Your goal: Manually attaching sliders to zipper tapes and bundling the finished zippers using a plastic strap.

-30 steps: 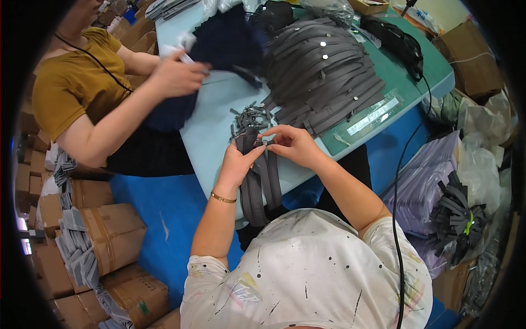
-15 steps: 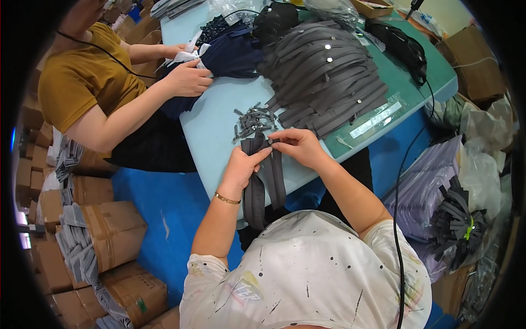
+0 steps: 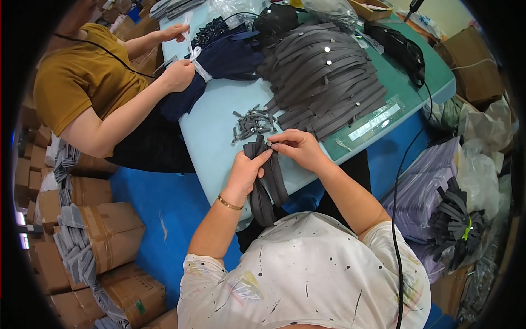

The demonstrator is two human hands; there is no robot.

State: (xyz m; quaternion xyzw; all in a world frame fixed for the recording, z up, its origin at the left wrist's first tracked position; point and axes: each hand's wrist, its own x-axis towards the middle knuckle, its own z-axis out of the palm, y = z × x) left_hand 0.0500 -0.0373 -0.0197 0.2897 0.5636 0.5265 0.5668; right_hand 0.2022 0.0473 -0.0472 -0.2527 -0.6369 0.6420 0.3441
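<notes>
My left hand (image 3: 243, 171) is closed round a dark grey zipper tape (image 3: 262, 204), folded so that two lengths hang towards my lap over the table's near edge. The thumb presses the tape near its upper end. My right hand (image 3: 301, 151) pinches a small silvery piece (image 3: 269, 143), apparently a zipper slider, against that end; its exact shape is mostly hidden by the fingertips. Just beyond my hands lies a small heap of grey zipper pulls with sliders (image 3: 255, 123). A wide pile of dark grey zipper tapes (image 3: 329, 82) spreads over the table to the far right.
On the left, a co-worker in a mustard shirt (image 3: 82, 77) ties a white strip (image 3: 200, 68) round a navy bundle (image 3: 233, 57). A black bag (image 3: 397, 44) rests on the green mat (image 3: 356, 134). Cartons (image 3: 115, 236) stand lower left; purple wrapped stacks (image 3: 424, 186) stand right.
The zipper tape's hanging lengths have shifted slightly to the right; my hands keep nearly the same hold. The co-worker's hands have moved apart, drawing the white strip upwards.
</notes>
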